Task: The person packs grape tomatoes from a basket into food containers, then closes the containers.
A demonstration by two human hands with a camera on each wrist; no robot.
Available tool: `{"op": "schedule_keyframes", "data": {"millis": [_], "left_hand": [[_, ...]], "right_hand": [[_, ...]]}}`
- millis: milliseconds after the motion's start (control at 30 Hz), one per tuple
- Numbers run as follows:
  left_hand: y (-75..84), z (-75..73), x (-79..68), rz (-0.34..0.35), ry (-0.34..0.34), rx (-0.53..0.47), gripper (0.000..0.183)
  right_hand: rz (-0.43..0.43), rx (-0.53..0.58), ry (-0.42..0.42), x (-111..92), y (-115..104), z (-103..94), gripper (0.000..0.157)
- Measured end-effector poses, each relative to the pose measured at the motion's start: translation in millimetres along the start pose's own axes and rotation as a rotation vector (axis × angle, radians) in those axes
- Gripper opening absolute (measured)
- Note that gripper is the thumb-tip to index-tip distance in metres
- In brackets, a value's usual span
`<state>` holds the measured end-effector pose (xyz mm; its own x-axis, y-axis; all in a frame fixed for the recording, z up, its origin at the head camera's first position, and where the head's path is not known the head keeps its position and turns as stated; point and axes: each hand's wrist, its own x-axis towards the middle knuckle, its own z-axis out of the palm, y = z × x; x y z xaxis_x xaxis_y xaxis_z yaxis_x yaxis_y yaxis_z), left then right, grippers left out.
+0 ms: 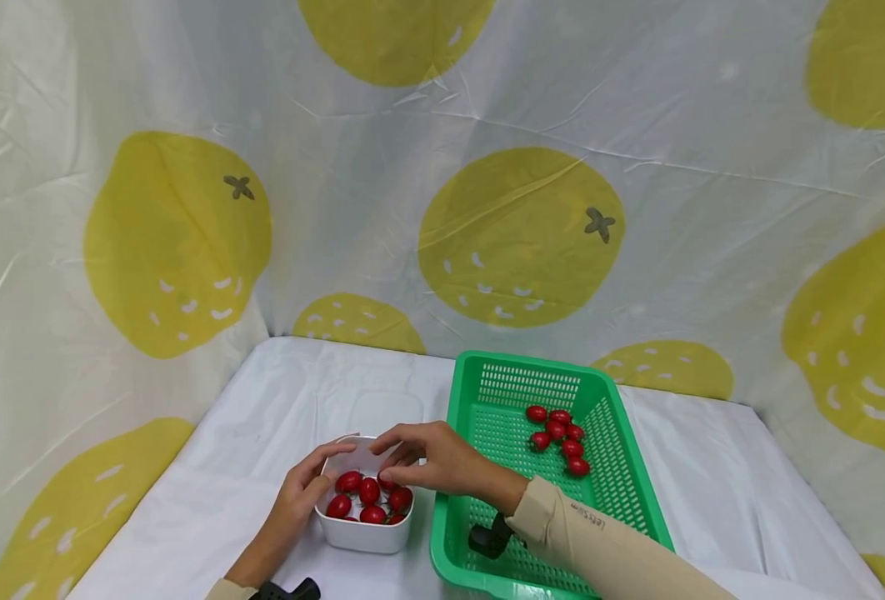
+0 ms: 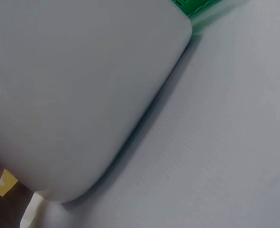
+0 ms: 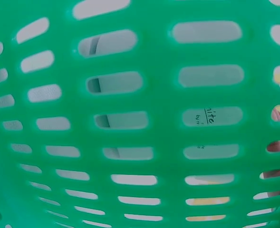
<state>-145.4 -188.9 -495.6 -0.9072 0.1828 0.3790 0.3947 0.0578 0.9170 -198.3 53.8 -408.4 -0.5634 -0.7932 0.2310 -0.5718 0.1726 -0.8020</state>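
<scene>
A white square container (image 1: 367,537) holds several red cherry tomatoes (image 1: 369,491). My left hand (image 1: 303,487) grips its left side, with the fingers along the far left rim and the thumb at the near inner edge. Over the container's right rim reaches my right hand (image 1: 435,458), its fingers loosely bent and the index finger apart from the thumb. Just under the right thumb lies one tomato, partly covered by it. The left wrist view shows the container's outer wall (image 2: 82,95) close up. Only the slotted green basket wall (image 3: 163,95) fills the right wrist view's foreground.
Right of the container stands a green plastic basket (image 1: 633,467) with more cherry tomatoes (image 1: 555,430) towards its far right. My right forearm (image 1: 607,533) crosses over it. Behind the container a pale square lid-like shape (image 1: 386,406) lies on the white cloth (image 1: 292,392). A lemon-print curtain hangs behind.
</scene>
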Motion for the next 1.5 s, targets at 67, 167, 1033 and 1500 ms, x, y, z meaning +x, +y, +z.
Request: {"op": "schedule_keyframes", "data": {"millis": [67,167,1033,1500], "left_hand": [[0.8,-0.2,1.9,0.014,-0.007,-0.002,0.034],[1.2,-0.5,4.2,0.023,-0.009,-0.004,0.034],[2.2,2.2,0.9,-0.046,0.028,0.035,0.033],[1.9,1.6,-1.7,-0.059,0.009,0.030,0.034]], "right_hand": [[-0.006,0.002,0.011,0.3,-0.9,-1.6,0.030],[0.001,0.004,0.023,1.2,-3.1,-4.0,0.029],[0.049,-0.035,0.130,-23.9,-36.9,-40.6,0.024],[0.112,-0.085,0.175,-57.2,5.1,-72.1,0.028]]}}
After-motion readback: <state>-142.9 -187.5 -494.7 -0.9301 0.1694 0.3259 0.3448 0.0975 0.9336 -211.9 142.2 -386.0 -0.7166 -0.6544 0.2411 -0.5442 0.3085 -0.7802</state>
